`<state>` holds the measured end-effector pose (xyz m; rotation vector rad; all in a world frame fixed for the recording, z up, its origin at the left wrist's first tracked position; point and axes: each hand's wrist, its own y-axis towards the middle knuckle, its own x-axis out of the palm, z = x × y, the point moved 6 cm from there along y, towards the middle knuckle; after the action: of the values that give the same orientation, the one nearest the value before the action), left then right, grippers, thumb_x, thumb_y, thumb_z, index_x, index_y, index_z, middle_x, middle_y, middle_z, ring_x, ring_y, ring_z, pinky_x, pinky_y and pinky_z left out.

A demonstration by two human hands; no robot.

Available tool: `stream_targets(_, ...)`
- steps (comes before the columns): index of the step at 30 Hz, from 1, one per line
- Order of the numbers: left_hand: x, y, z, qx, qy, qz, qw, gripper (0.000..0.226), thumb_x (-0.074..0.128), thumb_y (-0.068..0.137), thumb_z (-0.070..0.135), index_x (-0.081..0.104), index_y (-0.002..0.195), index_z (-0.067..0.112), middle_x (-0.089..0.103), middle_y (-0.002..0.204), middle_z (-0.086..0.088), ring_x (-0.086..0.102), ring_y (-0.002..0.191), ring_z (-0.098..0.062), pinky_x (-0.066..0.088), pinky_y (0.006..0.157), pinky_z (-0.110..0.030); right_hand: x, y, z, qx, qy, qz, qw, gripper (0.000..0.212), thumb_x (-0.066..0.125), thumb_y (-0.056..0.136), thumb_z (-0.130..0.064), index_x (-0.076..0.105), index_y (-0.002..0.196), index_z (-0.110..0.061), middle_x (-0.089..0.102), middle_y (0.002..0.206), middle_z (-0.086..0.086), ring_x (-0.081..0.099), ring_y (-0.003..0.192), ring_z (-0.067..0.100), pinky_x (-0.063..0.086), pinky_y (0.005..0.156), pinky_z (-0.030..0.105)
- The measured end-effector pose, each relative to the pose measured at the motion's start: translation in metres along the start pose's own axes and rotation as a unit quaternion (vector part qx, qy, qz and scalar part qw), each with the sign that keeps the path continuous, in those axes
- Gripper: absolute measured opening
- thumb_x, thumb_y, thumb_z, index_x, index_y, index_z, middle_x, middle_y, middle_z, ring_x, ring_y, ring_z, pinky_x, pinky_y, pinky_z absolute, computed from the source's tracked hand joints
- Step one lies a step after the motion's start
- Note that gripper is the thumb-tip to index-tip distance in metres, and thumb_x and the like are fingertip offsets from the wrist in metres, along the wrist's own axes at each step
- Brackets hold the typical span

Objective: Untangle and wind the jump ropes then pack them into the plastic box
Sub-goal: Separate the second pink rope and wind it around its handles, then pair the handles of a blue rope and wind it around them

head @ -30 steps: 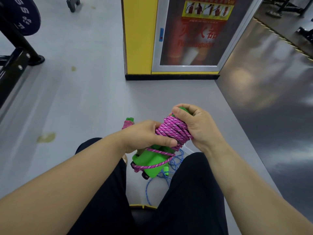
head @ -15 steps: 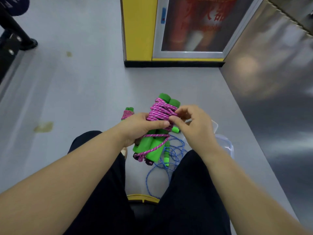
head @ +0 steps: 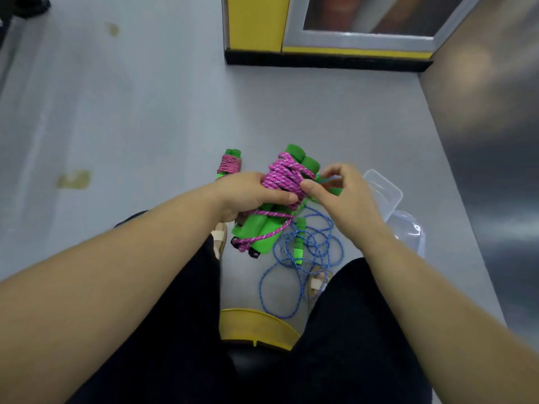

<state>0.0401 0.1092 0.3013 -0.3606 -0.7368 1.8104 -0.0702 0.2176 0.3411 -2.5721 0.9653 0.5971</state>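
My left hand (head: 250,195) grips a pink jump rope (head: 284,174) wound round its two green foam handles, thumb pressed on the coils. My right hand (head: 339,196) is at the bundle's right side, thumb against the pink coils and fingers curled above; whether it pinches a strand is unclear. A loose end of pink rope hangs under the handles. A second wound pink rope (head: 230,164) lies on the floor behind my left hand. A blue jump rope (head: 306,252) with small green handles lies tangled on the floor between my knees. The clear plastic box (head: 408,228) stands at the right.
The box's clear lid (head: 382,188) lies beside it, partly behind my right hand. A yellow stool edge (head: 256,328) shows between my legs. A yellow-and-black cabinet base (head: 320,58) stands ahead, and a dark shiny wall (head: 490,141) runs along the right.
The view tilted further down. My right hand let go of the top of the bundle and shifted to its right side; the left hand kept holding the pink rope.
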Motion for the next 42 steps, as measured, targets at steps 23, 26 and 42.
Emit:
stream_targets(23,-0.144,0.213,-0.154,-0.231,0.073,0.066,0.968,0.025,0.072,0.081,0.02,0.058,0.101,0.016,0.061,0.101,-0.009,0.063,0.091,-0.027,0.055,0.081,-0.047,0.221,0.176,0.235,0.405,0.354,-0.061,0.841,0.049,0.065,0.086,-0.013,0.043,0.13,-0.009,0.067,0.103,0.009,0.068,0.081,0.018,0.058,0.073,0.042)
stream_targets(26,-0.148,0.24,-0.18,-0.204,-0.017,0.154,0.967,0.014,0.062,0.089,0.01,0.054,0.1,0.013,0.059,0.085,-0.007,0.061,0.07,-0.021,0.056,0.053,-0.031,0.25,0.2,0.258,0.435,0.355,-0.017,0.828,0.068,0.062,0.087,-0.006,0.022,0.142,-0.004,0.053,0.128,0.022,0.061,0.099,0.025,0.049,0.095,0.045)
stream_targets(42,-0.151,0.294,-0.185,-0.14,0.266,0.309,0.902,0.042,0.046,0.091,0.014,0.048,0.132,0.011,0.037,0.138,-0.013,0.04,0.123,-0.033,0.027,0.103,-0.029,0.193,0.221,0.306,0.135,-0.352,-0.06,0.924,0.059,0.057,0.085,-0.02,0.035,0.14,-0.016,0.024,0.151,0.011,0.018,0.14,0.03,0.016,0.114,0.042)
